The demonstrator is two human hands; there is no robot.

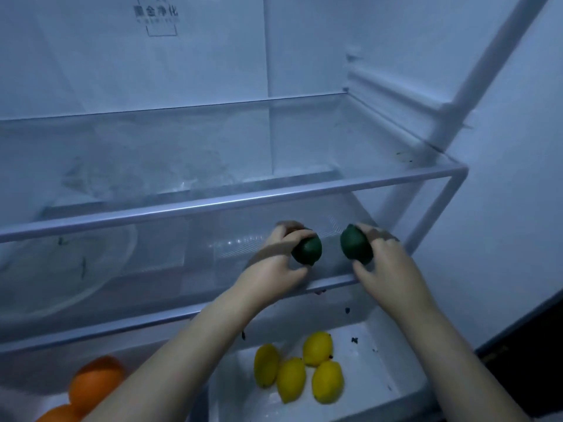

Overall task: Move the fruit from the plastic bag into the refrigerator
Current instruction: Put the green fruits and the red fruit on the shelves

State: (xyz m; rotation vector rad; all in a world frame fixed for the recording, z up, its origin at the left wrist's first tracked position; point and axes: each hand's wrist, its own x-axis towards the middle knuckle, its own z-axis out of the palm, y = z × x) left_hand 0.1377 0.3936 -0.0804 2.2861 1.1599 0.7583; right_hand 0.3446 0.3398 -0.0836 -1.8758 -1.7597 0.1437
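The left green fruit (307, 250) and the right green fruit (356, 244) hang side by side, a little apart, over the front of the middle glass shelf (152, 287) inside the refrigerator (182, 71). The left hand (274, 263) and the right hand (387, 263) each have their fingers curled round one; I cannot tell whether either fruit touches the glass. Below, four lemons (317, 348) cluster in the white drawer (380, 376), with oranges (94, 382) at lower left.

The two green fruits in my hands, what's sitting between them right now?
Nothing: the head view shows only bare glass shelf between the left green fruit in the left hand and the right green fruit in the right hand.
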